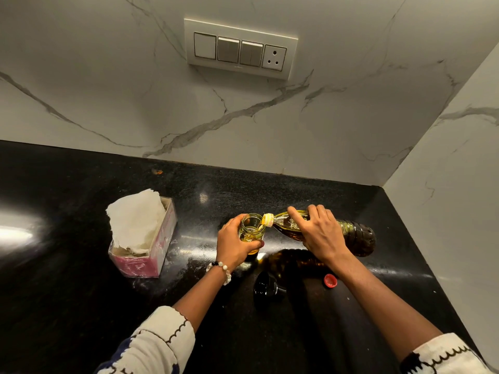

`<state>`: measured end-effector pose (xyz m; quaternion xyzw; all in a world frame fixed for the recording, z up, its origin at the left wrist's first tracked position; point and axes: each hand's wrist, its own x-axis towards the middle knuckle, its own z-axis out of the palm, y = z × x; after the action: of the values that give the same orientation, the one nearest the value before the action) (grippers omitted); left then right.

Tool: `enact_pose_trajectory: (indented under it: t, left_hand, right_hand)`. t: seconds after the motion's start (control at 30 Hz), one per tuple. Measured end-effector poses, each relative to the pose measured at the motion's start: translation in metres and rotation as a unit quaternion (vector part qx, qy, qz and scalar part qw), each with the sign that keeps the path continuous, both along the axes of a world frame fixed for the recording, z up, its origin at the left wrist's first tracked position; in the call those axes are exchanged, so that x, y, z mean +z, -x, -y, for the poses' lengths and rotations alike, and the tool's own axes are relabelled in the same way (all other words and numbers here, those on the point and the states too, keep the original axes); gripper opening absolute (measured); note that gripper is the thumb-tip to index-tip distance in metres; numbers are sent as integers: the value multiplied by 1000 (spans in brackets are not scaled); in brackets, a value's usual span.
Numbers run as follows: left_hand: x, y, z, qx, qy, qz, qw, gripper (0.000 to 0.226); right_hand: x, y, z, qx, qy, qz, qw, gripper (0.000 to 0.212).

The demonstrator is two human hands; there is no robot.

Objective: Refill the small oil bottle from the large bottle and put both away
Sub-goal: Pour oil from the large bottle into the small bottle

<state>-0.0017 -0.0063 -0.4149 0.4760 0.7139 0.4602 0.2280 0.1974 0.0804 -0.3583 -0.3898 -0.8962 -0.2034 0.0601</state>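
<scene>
Black speckled table [81, 306], white grey-veined marble wall [270, 125], and golden oil in clear bottles.

The large bottle [356, 236] is clear plastic, its oil amber to dark olive, with a pale yellow neck ring; the small bottle [252, 230] is clear glass showing yellow-green oil. A red cap [330, 280] and a black funnel [267, 287] lie on the table. The tissue box [151, 255] is pink and white with white tissue. The switch plate [239, 49] is off-white with grey switches. The bracelet [221, 268] has white beads and one black bead; the sleeves [162, 344] are white with dark scalloped stitching and a navy patch.
</scene>
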Motion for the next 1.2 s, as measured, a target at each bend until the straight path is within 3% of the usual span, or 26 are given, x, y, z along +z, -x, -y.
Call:
enact_pose_trajectory:
  t: [1.2]
  left_hand:
    - [0, -1, 0, 1, -3, 0, 1000, 73]
  right_hand:
    - [2, -1, -1, 5, -14, -3, 1000, 78]
